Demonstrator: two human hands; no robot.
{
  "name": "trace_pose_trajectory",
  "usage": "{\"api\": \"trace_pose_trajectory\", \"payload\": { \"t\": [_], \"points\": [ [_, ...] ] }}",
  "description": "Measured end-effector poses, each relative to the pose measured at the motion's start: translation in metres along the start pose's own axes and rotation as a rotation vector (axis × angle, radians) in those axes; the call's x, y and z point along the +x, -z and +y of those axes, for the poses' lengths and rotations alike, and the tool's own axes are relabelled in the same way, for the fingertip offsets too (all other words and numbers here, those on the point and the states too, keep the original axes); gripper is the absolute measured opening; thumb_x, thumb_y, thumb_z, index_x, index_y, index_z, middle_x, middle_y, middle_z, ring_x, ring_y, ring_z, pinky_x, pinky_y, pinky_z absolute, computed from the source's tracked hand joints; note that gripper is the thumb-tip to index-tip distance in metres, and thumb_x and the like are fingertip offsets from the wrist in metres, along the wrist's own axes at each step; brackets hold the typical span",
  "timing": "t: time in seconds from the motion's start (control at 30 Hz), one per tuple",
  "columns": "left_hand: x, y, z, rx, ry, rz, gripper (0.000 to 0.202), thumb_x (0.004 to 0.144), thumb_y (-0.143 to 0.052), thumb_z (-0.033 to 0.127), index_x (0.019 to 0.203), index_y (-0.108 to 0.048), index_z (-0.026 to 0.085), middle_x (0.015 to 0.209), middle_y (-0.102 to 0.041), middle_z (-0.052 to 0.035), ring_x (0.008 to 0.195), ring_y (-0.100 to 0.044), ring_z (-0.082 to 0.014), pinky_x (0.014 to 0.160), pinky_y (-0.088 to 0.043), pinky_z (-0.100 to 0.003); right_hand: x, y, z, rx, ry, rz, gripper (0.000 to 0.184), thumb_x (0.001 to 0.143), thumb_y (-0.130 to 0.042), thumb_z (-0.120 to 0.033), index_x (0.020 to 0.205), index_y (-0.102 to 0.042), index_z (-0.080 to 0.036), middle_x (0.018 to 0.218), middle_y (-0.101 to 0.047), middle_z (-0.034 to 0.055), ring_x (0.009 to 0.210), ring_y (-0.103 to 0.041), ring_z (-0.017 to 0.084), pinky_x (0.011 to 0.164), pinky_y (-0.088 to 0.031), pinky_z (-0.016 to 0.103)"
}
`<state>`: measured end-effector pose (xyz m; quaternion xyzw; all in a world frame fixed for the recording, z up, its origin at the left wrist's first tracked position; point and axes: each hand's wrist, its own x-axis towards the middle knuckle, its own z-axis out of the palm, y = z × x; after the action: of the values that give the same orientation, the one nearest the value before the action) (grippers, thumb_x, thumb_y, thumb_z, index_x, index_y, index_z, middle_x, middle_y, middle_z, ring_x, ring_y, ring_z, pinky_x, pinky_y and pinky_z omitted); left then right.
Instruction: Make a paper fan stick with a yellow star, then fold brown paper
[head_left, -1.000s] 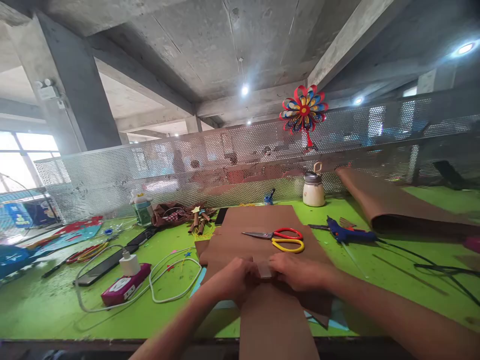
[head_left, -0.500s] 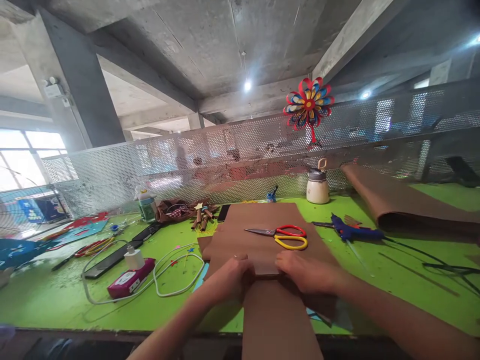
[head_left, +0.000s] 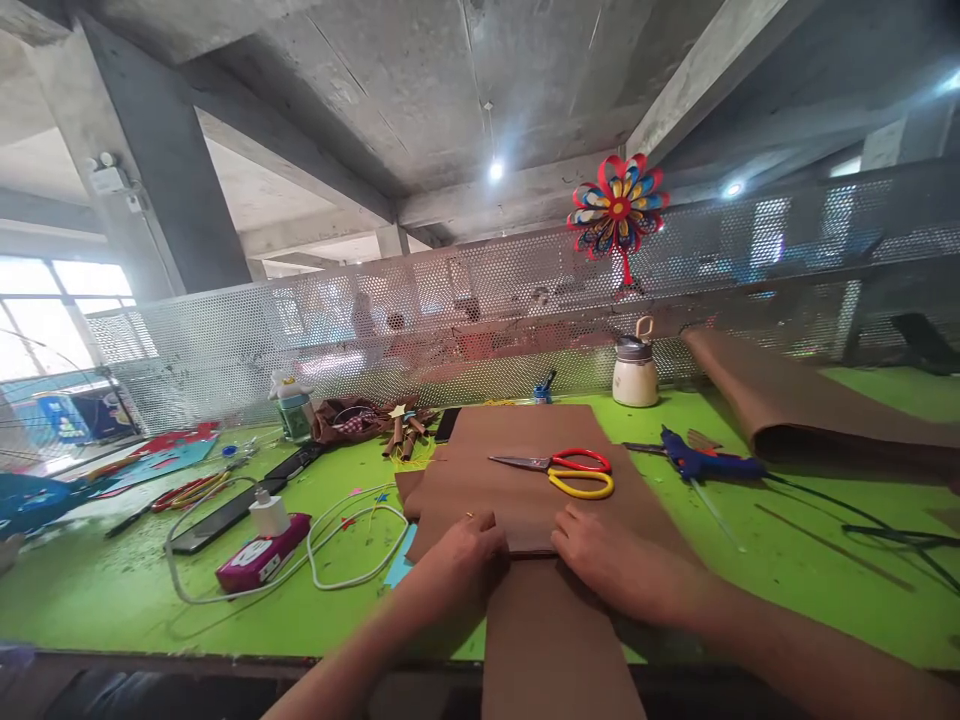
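Observation:
A long brown foam strip [head_left: 551, 640] runs from the near table edge up to a folded end between my hands. My left hand [head_left: 465, 555] presses on its left side with fingers curled. My right hand [head_left: 607, 560] lies on its right side, fingers flat and pressed down on the fold. The strip rests on a larger brown sheet [head_left: 517, 450]. Red and yellow scissors [head_left: 562, 470] lie on that sheet just beyond my hands.
A blue glue gun [head_left: 705, 465] lies at right, near a rolled brown sheet [head_left: 810, 410]. At left are a pink power bank [head_left: 259, 560] with a white cable, and a phone [head_left: 217, 520]. A cream bottle [head_left: 636, 378] stands by the mesh fence [head_left: 225, 340].
The view has shifted slightly right. My hands moved from gripping the folded end to pressing it flatter on the sheet, the right fingers spreading out.

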<state>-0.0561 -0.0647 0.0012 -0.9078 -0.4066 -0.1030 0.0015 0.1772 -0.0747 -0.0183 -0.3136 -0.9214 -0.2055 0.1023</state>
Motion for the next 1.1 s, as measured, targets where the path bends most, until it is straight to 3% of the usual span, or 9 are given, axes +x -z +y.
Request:
{"api": "trace_pose_trajectory", "payload": {
  "t": [0.17, 0.33, 0.47, 0.57, 0.77, 0.97, 1.1],
  "points": [
    [-0.005, 0.007, 0.003, -0.067, -0.018, 0.061, 0.017, 0.082, -0.043, 0.015, 0.082, -0.059, 0.016, 0.089, -0.055, -0.0064, 0.077, -0.050, -0.0138, 0.070, -0.038, -0.023, 0.001, 0.003, -0.006, -0.170, 0.025, 0.008, 0.012, 0.073, -0.051, -0.005, 0.079, -0.056, -0.014, 0.075, -0.056, 0.0091, 0.072, -0.048, 0.023, 0.062, -0.038, 0.034],
    [0.018, 0.012, -0.012, -0.232, 0.024, -0.100, 0.020, 0.074, -0.047, 0.017, 0.079, -0.067, 0.015, 0.073, -0.058, -0.0014, 0.063, -0.046, -0.0106, 0.058, -0.033, -0.020, 0.002, 0.007, 0.004, -0.111, 0.053, 0.029, 0.009, 0.075, -0.053, -0.007, 0.079, -0.053, -0.015, 0.078, -0.056, 0.0082, 0.072, -0.050, 0.021, 0.063, -0.038, 0.031],
    [0.045, 0.015, -0.012, -0.322, 0.059, -0.158, 0.039, 0.084, -0.040, 0.036, 0.062, -0.060, 0.011, 0.052, -0.041, 0.0029, 0.052, -0.028, -0.0075, 0.049, -0.024, -0.021, 0.007, 0.019, 0.008, -0.117, 0.047, 0.049, 0.011, 0.076, -0.050, -0.006, 0.080, -0.053, -0.017, 0.079, -0.055, 0.0061, 0.074, -0.050, 0.021, 0.063, -0.039, 0.032],
    [0.054, 0.017, -0.009, -0.430, 0.063, -0.219, 0.046, 0.085, -0.037, 0.046, 0.061, -0.055, 0.012, 0.053, -0.036, 0.0038, 0.053, -0.026, -0.0077, 0.048, -0.022, -0.021, 0.011, 0.026, 0.010, -0.147, 0.012, 0.103, 0.013, 0.079, -0.046, -0.006, 0.080, -0.053, -0.017, 0.080, -0.056, 0.0060, 0.076, -0.051, 0.021, 0.066, -0.040, 0.033],
    [0.052, 0.013, -0.018, -0.662, 0.024, -0.204, 0.044, 0.083, -0.041, 0.052, 0.068, -0.055, 0.013, 0.063, -0.043, 0.0027, 0.061, -0.032, -0.0094, 0.054, -0.027, -0.021, 0.019, 0.027, 0.019, -0.136, -0.062, 0.173, 0.014, 0.080, -0.045, -0.007, 0.079, -0.055, -0.016, 0.085, -0.057, 0.0075, 0.080, -0.051, 0.020, 0.070, -0.038, 0.033],
    [0.048, 0.004, -0.022, -0.876, 0.074, -0.168, 0.042, 0.078, -0.049, 0.054, 0.063, -0.046, 0.014, 0.061, -0.034, 0.0043, 0.059, -0.027, -0.0084, 0.051, -0.023, -0.021, 0.026, 0.035, 0.016, -0.035, -0.141, 0.114, 0.015, 0.079, -0.045, -0.006, 0.079, -0.055, -0.017, 0.086, -0.055, 0.0061, 0.084, -0.049, 0.020, 0.076, -0.037, 0.033],
    [0.046, 0.004, -0.020, -0.872, 0.097, -0.164, 0.046, 0.078, -0.047, 0.057, 0.061, -0.044, 0.014, 0.060, -0.031, 0.0040, 0.058, -0.024, -0.0084, 0.051, -0.021, -0.022, 0.027, 0.039, 0.013, -0.036, -0.179, 0.121, 0.016, 0.078, -0.045, -0.005, 0.077, -0.056, -0.017, 0.086, -0.055, 0.0064, 0.086, -0.048, 0.021, 0.078, -0.036, 0.034]
  ]
}}
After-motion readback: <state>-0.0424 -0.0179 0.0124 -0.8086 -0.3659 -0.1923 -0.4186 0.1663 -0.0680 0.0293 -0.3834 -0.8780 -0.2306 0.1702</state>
